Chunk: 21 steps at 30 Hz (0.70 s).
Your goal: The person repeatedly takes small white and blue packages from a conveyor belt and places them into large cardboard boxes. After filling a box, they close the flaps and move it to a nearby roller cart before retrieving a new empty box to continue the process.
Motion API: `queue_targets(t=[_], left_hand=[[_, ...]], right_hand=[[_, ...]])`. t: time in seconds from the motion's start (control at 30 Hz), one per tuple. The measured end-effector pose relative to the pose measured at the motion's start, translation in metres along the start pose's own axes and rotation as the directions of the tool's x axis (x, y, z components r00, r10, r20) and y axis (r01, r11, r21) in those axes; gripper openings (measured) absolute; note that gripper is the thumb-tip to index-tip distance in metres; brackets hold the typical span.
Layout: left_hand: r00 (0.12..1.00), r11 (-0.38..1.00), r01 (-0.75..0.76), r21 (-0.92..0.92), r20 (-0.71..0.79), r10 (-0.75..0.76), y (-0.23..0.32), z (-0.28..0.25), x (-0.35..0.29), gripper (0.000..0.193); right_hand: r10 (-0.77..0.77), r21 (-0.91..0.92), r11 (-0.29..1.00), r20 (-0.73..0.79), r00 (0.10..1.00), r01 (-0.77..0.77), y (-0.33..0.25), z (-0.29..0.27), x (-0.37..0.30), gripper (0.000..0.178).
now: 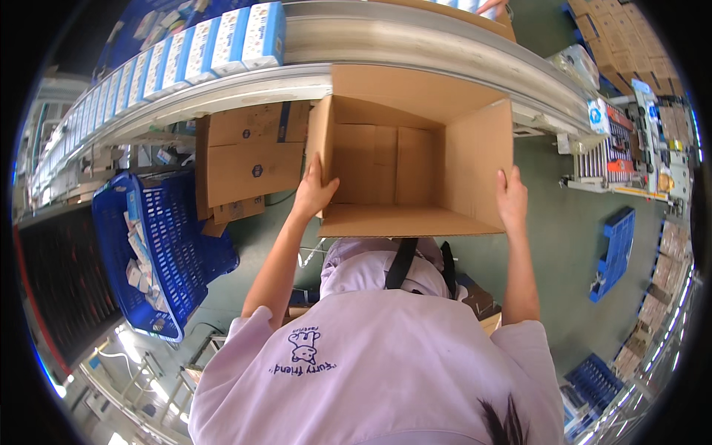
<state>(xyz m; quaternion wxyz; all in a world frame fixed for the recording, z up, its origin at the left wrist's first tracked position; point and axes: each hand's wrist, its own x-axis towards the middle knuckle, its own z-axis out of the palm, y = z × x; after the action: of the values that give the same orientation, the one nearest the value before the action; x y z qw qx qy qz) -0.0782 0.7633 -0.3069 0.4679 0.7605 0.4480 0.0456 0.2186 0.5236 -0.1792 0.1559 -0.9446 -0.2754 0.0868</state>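
Observation:
Between my two hands is an open cardboard box, its mouth facing me and nothing inside it. My left hand grips the box's left side, thumb on the inside of the wall. On the opposite wall, my right hand holds the right edge, its fingers partly hidden behind the cardboard. The far side of the box overlaps the front edge of the conveyor. A row of blue and white cartons stands upright on the conveyor, to the left of the box.
Flat cardboard cartons lean below the conveyor at left. Nearer stands a blue basket with small packs. A blue pallet is on the floor at right, near a roller conveyor. Another person's hand shows beyond the conveyor.

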Motion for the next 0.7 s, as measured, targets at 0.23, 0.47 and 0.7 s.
queue_targets(t=[0.23,0.47,0.7], left_hand=[[0.963,0.995,-0.094,-0.018,0.251,0.095,-0.036,-0.009,-0.022,0.08],[0.945,0.986,-0.14,-0.096,0.286,0.162,-0.034,-0.008,-0.013,0.074],[0.958,0.998,0.0,-0.07,0.286,0.02,-0.029,-0.012,-0.017,0.064]], right_hand=[[-0.025,0.099,0.995,0.053,0.998,0.02,0.013,-0.001,-0.006,0.035],[0.31,0.37,0.798,0.426,0.85,-0.476,0.166,0.107,0.042,0.062],[0.463,0.055,0.871,0.239,0.853,-0.488,0.108,0.181,0.04,0.064]])
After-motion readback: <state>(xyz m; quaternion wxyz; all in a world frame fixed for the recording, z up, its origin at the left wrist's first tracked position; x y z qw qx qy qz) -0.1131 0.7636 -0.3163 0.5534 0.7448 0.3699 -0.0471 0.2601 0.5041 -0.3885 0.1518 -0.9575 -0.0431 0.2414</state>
